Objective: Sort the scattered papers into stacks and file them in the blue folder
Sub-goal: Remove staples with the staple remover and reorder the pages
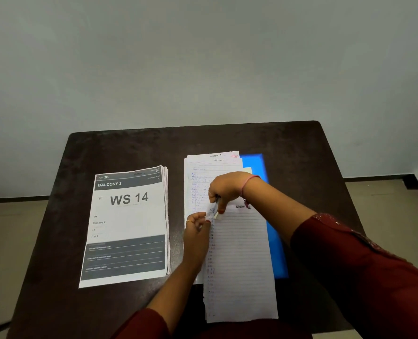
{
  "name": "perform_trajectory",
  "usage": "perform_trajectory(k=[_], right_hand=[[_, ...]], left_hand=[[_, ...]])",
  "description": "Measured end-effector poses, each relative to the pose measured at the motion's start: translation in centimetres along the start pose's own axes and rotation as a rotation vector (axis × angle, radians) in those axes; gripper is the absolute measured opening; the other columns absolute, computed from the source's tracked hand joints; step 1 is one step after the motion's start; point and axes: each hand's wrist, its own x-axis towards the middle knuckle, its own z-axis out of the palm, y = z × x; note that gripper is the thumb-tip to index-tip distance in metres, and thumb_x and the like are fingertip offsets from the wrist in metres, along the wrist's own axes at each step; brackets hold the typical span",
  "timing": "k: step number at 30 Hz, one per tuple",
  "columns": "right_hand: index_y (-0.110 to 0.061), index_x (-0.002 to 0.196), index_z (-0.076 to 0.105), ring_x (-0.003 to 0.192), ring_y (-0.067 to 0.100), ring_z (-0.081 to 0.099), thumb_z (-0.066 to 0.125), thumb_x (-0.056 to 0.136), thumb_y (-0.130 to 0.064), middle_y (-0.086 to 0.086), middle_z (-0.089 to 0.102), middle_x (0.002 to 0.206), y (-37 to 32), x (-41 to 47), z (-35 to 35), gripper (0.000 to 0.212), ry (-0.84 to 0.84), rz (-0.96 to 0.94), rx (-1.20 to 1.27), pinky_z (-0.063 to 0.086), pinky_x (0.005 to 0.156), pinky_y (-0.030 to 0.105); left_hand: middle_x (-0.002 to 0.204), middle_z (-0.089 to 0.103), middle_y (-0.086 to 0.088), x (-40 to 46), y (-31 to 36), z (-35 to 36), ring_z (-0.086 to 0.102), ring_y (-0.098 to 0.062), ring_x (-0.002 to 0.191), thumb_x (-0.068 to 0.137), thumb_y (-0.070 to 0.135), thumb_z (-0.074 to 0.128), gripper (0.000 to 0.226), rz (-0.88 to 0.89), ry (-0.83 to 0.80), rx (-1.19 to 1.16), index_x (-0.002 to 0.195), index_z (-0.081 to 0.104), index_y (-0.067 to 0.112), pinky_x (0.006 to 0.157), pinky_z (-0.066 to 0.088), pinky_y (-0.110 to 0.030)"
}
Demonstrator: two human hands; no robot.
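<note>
My left hand (198,225) and right hand (225,190) both pinch the top corner of a white lined handwritten sheet (239,260) that runs back toward me. Beneath my hands lie more lined pages (203,172) on the bright blue flat folder (275,243). Left of my left hand sits the printed stack (127,226) marked "WS 14", on the dark brown table (300,148).

We note a stack of printed white sheets (127,226) on the dark wooden table (288,143), left side. Right of it, handwritten lined papers (242,260) lie on the blue folder (256,162), both hands above them.
</note>
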Motion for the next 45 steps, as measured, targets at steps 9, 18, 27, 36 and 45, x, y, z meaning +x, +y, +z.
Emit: perform_trajectory(k=[9,18,27,36,45], right_hand=[[-0.010,0.110,0.066,0.095,0.023,0.058,0.069,0.085,-0.030,0.007,0.065,0.108,-0.5,0.7,-0.2,0.032,-0.004,-0.023,-0.080,0.045,0.078,0.026],[-0.014,0.105,0.068,0.088,0.019,0.058,0.064,0.089,-0.033,0.004,0.067,0.100,-0.4,1.1,0.4,0.025,0.066,-0.087,-0.211,0.037,0.066,0.020],[-0.020,0.117,0.064,0.097,0.017,0.056,0.067,0.086,-0.037,-0.001,0.066,0.109,0.3,0.5,1.1,0.035,0.128,-0.095,-0.191,0.035,0.074,0.024],[-0.032,0.118,0.063,0.103,0.010,0.049,0.069,0.082,-0.043,-0.011,0.057,0.109,4.1,-3.8,3.3,0.038,0.368,-0.049,0.220,0.042,0.086,0.027],[-0.005,0.120,0.062,0.102,0.021,0.056,0.066,0.089,-0.022,0.015,0.056,0.116,6.9,-10.1,13.8,0.036,1.159,0.662,0.946,0.035,0.087,0.016]], left_hand=[[0.100,0.069,0.005,0.5,0.3,-0.1,0.068,-0.013,0.088,0.085,0.039,0.067,0.023,0.017,-0.120,0.138,0.105,0.059,0.029,0.078,0.057,-0.032],[0.095,0.066,-0.003,1.7,-0.3,0.1,0.064,-0.019,0.086,0.088,0.035,0.065,0.017,0.113,-0.039,0.314,0.092,0.060,0.019,0.074,0.053,-0.031],[0.101,0.068,0.002,1.5,0.1,-0.6,0.068,-0.015,0.088,0.082,0.027,0.073,0.032,0.006,-0.133,0.155,0.109,0.062,0.014,0.076,0.058,-0.031],[0.098,0.074,-0.009,1.0,-0.5,-1.3,0.071,-0.027,0.091,0.088,0.008,0.066,0.017,-0.117,-0.143,-0.074,0.104,0.067,0.006,0.084,0.057,-0.047],[0.095,0.074,-0.008,0.6,0.1,-1.2,0.071,-0.018,0.082,0.097,0.014,0.052,0.016,-0.146,-0.111,-0.185,0.102,0.066,0.007,0.070,0.057,-0.030]])
